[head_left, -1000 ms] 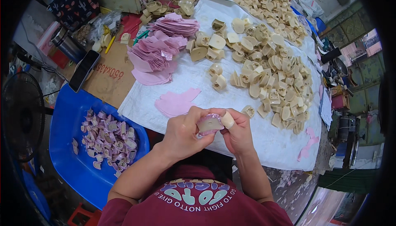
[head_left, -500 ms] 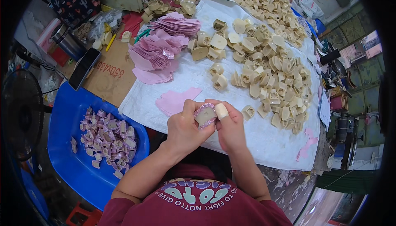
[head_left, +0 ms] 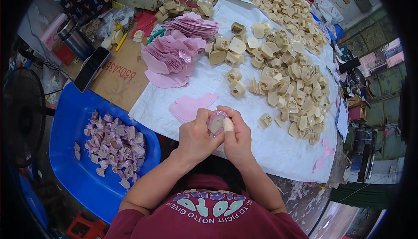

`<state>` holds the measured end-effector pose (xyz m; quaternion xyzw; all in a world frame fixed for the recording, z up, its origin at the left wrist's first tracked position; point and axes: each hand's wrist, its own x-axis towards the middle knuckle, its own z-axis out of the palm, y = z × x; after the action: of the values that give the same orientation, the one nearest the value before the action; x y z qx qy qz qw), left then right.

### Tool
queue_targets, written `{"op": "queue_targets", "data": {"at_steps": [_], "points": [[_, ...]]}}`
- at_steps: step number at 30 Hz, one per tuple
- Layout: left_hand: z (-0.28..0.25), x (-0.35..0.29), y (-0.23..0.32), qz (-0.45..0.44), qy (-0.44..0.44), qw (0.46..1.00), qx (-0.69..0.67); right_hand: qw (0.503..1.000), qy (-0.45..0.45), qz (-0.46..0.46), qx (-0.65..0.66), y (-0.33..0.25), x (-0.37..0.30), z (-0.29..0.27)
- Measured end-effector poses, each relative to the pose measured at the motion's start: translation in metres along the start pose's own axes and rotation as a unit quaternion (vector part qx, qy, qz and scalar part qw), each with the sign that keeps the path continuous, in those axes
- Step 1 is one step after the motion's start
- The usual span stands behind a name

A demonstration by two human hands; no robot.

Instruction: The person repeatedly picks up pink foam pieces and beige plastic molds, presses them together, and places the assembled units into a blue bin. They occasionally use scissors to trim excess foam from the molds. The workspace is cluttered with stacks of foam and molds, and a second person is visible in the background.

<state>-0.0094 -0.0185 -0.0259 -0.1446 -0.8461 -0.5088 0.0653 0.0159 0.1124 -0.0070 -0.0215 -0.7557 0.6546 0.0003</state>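
You are gripping one cream heel block (head_left: 216, 124) with the fingers of both your left hand (head_left: 197, 136) and right hand (head_left: 235, 138) closed around it, pressing a pink cover on it above the near edge of the white sheet (head_left: 278, 152). Some wrapped pieces (head_left: 114, 145) are lying in the blue tray (head_left: 69, 121), but many bare blocks (head_left: 283, 82) and pink covers (head_left: 172, 51) are waiting, so I judge most work is remaining.

Tub (head_left: 65, 152) left of sheet (head_left: 278, 147), blocks (head_left: 283, 82) on sheet

A single head-worn fisheye view looks steeply down from above the person's chest onto the bench (head_left: 278, 152), close enough that the forearms fill the lower middle. It faces forward along the bench, whose far end curves toward the upper rim, with a blue tub (head_left: 74, 152) left of it.
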Motion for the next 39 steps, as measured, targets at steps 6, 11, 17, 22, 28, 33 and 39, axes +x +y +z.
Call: {"op": "queue_targets", "data": {"at_steps": [6, 11, 17, 22, 28, 33, 39], "points": [[-0.008, -0.002, -0.010, 0.091, 0.032, 0.995, 0.025, 0.994, -0.060, 0.021, 0.091, 0.003, 0.010, -0.006], [-0.010, -0.007, -0.014, 0.046, 0.017, 0.999, 0.018, 0.993, -0.068, 0.036, 0.085, 0.004, 0.013, 0.002], [-0.021, -0.012, -0.029, 0.020, 0.015, 1.000, 0.010, 0.987, -0.108, 0.048, 0.105, 0.011, 0.013, 0.019], [-0.078, -0.035, -0.051, -0.083, 0.063, 0.993, 0.052, 0.987, -0.120, -0.042, -0.097, 0.003, 0.025, 0.026], [-0.139, -0.040, -0.065, -0.019, 0.253, 0.917, 0.309, 0.906, -0.033, -0.186, -0.380, 0.038, 0.054, 0.024], [-0.098, -0.042, -0.065, 0.104, 0.087, 0.985, 0.109, 0.903, -0.029, -0.191, -0.385, 0.048, 0.055, 0.030], [-0.021, -0.026, -0.075, 0.161, -0.008, 0.982, 0.094, 0.940, 0.072, -0.226, -0.245, 0.056, 0.055, 0.006]]}}
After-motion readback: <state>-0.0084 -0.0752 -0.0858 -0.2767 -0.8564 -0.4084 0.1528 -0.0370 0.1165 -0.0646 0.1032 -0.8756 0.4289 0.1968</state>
